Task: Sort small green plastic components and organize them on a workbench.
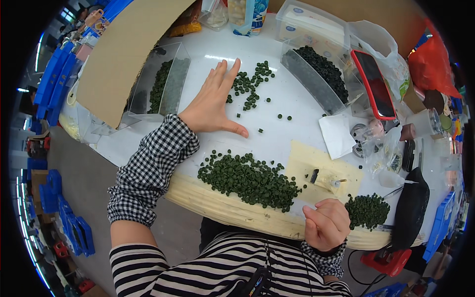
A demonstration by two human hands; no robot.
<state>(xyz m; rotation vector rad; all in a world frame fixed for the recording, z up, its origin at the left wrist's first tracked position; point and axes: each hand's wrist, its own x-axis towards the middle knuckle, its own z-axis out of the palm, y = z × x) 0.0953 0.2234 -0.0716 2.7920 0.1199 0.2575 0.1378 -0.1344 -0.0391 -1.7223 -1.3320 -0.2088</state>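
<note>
My left hand (213, 104) lies flat and open on the white table (292, 138), its fingers touching a scatter of small dark green round pieces (250, 84). A larger heap of the same green pieces (247, 178) lies near the table's front edge. My right hand (326, 222) rests at the front edge as a loose fist; nothing shows in it. Just right of it sits a smaller green pile (367, 210). Checked cuffs cover both forearms.
A clear bin (161, 86) with green pieces stands left, under a cardboard sheet (123, 49). Another clear bin (319, 74) of dark pieces stands at the back right, beside a red-cased phone (373, 84). A small metal jig (326, 179) sits on a yellow pad. Blue crates line the floor left.
</note>
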